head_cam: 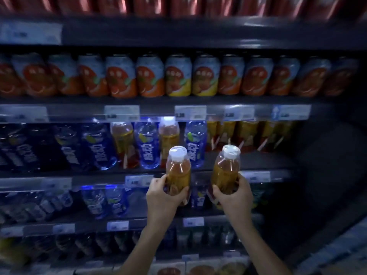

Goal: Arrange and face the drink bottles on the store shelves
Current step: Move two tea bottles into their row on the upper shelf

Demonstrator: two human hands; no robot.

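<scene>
While the shelf (250, 160) of blue bottles (148, 145) is faced, two amber bottles are held upright before its front edge. The left bottle (178, 167) is gripped round its lower body by the left hand (164, 194), the right bottle (226, 167) likewise by the right hand (235, 195). Both are held apart, white caps up.

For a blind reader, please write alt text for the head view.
The left hand holds a white-capped amber bottle and the right hand a second amber bottle, before dim store shelves. Behind, blue bottles and amber ones stand mixed on one shelf, under a row of orange cans.
</scene>
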